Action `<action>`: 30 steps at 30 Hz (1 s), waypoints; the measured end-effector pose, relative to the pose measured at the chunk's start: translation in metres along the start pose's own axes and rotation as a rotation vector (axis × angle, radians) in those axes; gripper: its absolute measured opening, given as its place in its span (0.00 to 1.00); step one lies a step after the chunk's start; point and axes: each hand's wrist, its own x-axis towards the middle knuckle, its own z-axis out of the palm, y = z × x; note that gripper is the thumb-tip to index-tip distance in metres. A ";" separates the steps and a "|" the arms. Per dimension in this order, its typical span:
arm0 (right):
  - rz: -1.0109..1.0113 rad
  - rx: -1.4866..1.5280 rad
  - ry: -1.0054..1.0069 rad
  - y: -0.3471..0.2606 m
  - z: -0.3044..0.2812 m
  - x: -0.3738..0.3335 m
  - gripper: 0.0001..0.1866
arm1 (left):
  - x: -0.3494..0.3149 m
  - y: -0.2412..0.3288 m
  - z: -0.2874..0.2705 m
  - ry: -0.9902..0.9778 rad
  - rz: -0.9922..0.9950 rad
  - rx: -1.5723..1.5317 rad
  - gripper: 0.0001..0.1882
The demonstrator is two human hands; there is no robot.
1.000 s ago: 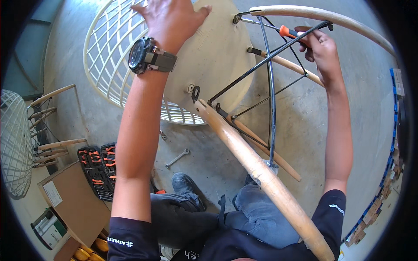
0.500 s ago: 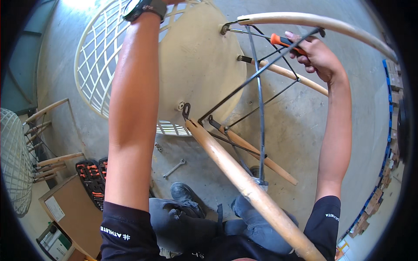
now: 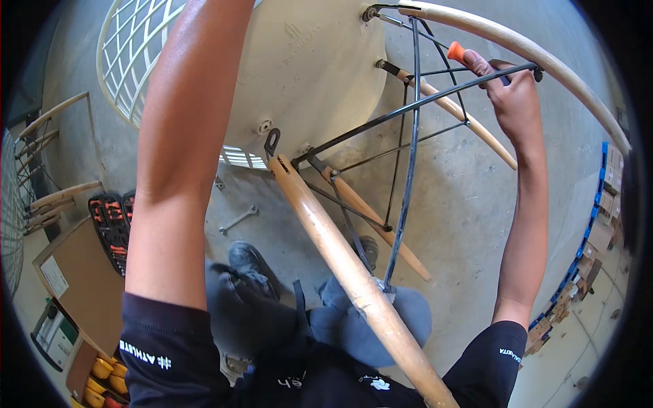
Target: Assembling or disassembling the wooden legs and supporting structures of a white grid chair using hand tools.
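My right hand (image 3: 513,88) is closed round the handle of an orange and black screwdriver (image 3: 457,52). Its thin shaft runs up-left toward a bracket (image 3: 369,13) on the underside of a cream chair seat (image 3: 313,81). A black metal rod (image 3: 408,109) of the leg frame crosses just by that hand. My left forearm (image 3: 180,129) reaches out over the seat's lattice back (image 3: 136,61), and its hand lies beyond the top edge. A wooden leg (image 3: 354,279) slants toward me, its black end bracket (image 3: 273,141) apart from the round seat mount (image 3: 264,126).
A wrench (image 3: 239,219) lies on the concrete floor near my shoe (image 3: 252,262). At the left are a tool case (image 3: 109,221), a cardboard box (image 3: 85,272) and other wooden chair legs (image 3: 64,197). Blue racking with boxes (image 3: 592,238) lines the right side.
The chair sits higher and slightly left in view. My left hand and watch have gone out past the top edge. My right hand has turned on the screwdriver and shifted right.
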 end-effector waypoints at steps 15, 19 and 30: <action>0.725 1.025 -0.769 0.031 -0.008 -0.036 0.22 | -0.031 0.035 0.001 0.049 -0.045 -0.060 0.39; 0.925 1.251 -0.939 0.028 -0.008 -0.079 0.19 | -0.058 0.035 0.017 0.031 0.056 -0.107 0.38; 1.141 1.461 -0.785 0.001 -0.014 -0.104 0.20 | -0.075 0.049 -0.002 -0.037 0.035 -0.228 0.39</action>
